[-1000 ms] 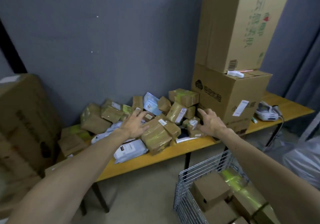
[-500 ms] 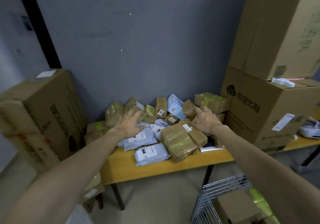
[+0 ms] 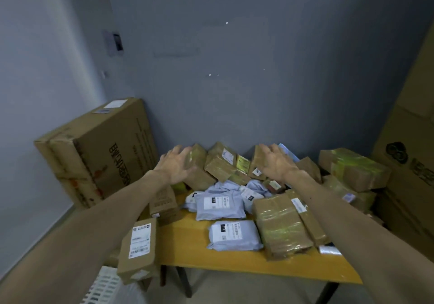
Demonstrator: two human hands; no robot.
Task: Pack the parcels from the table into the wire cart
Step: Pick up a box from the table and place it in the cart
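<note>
While both arms reach forward in the head view, the left hand (image 3: 176, 165) and right hand (image 3: 278, 162) hover with fingers spread, gripping nothing, above the rear of the yellow wooden table (image 3: 187, 249). Along the table's back edge, brown taped cardboard parcels (image 3: 220, 162) are heaped; grey plastic mailer bags (image 3: 220, 206) lie at its middle. Hand-to-parcel contact cannot be determined. Left of the table stands a large brown cardboard carton (image 3: 101, 153).

- A large brown carton (image 3: 101, 153) stands far left against the grey wall (image 3: 234, 80) — black print on its side, white labels on top.
- Big cartons (image 3: 408, 174) fill the right edge, one with a black logo.
- A white slatted crate (image 3: 103, 285) sits near left.
</note>
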